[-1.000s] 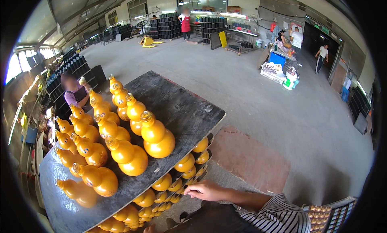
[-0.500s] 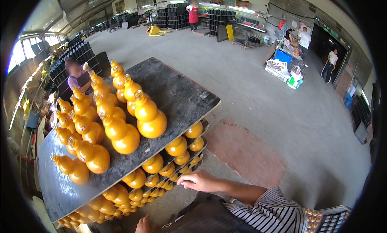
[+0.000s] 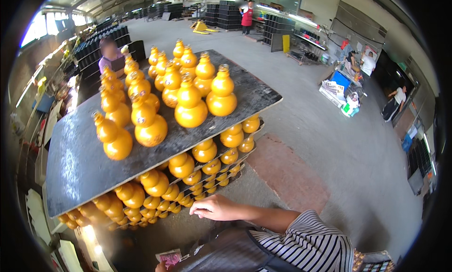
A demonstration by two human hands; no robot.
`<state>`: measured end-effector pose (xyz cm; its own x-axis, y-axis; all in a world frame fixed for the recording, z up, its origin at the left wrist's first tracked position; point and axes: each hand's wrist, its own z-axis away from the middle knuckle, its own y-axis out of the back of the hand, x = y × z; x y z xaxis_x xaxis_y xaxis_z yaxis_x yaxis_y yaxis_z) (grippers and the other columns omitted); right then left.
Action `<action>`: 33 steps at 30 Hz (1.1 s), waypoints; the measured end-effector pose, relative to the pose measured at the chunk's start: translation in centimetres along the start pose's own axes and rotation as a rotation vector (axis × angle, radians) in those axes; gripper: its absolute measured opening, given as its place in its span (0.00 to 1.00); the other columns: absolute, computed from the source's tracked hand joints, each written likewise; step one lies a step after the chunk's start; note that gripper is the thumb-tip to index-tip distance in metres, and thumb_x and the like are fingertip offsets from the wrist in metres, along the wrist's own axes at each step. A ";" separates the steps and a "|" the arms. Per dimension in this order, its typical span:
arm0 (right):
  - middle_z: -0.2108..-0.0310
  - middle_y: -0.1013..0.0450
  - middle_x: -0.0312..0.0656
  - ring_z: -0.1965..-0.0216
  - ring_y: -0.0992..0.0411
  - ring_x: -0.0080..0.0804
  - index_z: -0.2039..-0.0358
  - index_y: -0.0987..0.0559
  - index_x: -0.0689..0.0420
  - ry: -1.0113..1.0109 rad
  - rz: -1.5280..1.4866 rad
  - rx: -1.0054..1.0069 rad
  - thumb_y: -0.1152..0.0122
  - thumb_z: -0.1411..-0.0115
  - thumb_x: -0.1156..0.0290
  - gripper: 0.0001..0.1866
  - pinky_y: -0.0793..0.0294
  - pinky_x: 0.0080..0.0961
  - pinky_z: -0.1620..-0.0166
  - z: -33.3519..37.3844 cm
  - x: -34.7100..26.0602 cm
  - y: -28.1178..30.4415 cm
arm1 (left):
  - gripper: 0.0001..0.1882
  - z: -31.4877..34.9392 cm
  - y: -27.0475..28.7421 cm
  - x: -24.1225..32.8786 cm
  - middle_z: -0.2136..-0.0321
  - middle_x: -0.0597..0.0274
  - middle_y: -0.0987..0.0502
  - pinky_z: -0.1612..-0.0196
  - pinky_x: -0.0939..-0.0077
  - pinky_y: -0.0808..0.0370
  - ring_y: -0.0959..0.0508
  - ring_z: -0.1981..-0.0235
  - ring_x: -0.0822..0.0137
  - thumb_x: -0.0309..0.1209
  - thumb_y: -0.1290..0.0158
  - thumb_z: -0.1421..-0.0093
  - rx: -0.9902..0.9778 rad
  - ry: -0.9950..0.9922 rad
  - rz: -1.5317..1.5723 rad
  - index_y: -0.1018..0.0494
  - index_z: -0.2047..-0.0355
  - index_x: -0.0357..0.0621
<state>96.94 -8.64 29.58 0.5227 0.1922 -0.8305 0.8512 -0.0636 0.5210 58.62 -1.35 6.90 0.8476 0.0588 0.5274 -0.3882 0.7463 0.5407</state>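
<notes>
My right hand (image 3: 214, 208) hangs just off the front edge of the stacked boards, above the floor, its fingers bent and pressed together. Whatever they may pinch is too small to name. At the bottom edge, my left hand (image 3: 161, 267) shows only in part, closed on a small packet with pink contents (image 3: 170, 257). In front of me, several glossy yellow gourd-shaped bottles (image 3: 151, 129) stand upright in rows on a black board (image 3: 94, 178). More such bottles (image 3: 181, 165) fill the tiers under it.
A reddish-brown sheet (image 3: 287, 173) lies on the grey floor to the right. Beyond the board's far left corner is a person in purple (image 3: 110, 57). Other people stand farther off, near black crate stacks (image 3: 229, 14) and a cart with a blue bin (image 3: 340, 79).
The view has shifted, so the board and bottles sit differently in it. My right hand has moved slightly left in the view. The pink packet now shows at my left hand.
</notes>
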 end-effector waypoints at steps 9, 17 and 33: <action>0.73 0.22 0.37 0.72 0.22 0.31 0.64 0.22 0.52 0.088 0.000 -0.149 0.45 0.39 0.67 0.06 0.25 0.28 0.68 -4.0 -3.3 -6.1 | 0.13 5.6 -3.1 -13.7 0.74 0.45 0.22 0.72 0.57 0.28 0.21 0.73 0.50 0.37 0.47 0.44 0.154 0.185 0.173 0.22 0.71 0.38; 0.72 0.23 0.41 0.72 0.23 0.25 0.63 0.20 0.61 -0.053 -0.065 -0.253 0.43 0.43 0.81 0.07 0.26 0.20 0.68 -5.2 -5.7 -7.9 | 0.14 12.2 -9.7 -16.9 0.67 0.45 0.21 0.61 0.62 0.25 0.20 0.64 0.53 0.36 0.46 0.42 0.523 0.258 0.218 0.23 0.62 0.38; 0.73 0.24 0.42 0.73 0.24 0.25 0.63 0.21 0.62 0.111 -0.128 -0.722 0.44 0.42 0.81 0.07 0.27 0.19 0.69 -16.7 -7.6 -18.1 | 0.15 15.6 -10.6 -12.7 0.64 0.62 0.22 0.61 0.77 0.27 0.23 0.65 0.72 0.32 0.51 0.36 0.815 0.574 1.162 0.27 0.53 0.38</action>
<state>76.72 7.42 29.76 0.3806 0.2551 -0.8888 0.6424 0.6184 0.4526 46.34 -20.41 4.70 -0.1092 0.7183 0.6871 -0.8395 -0.4368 0.3232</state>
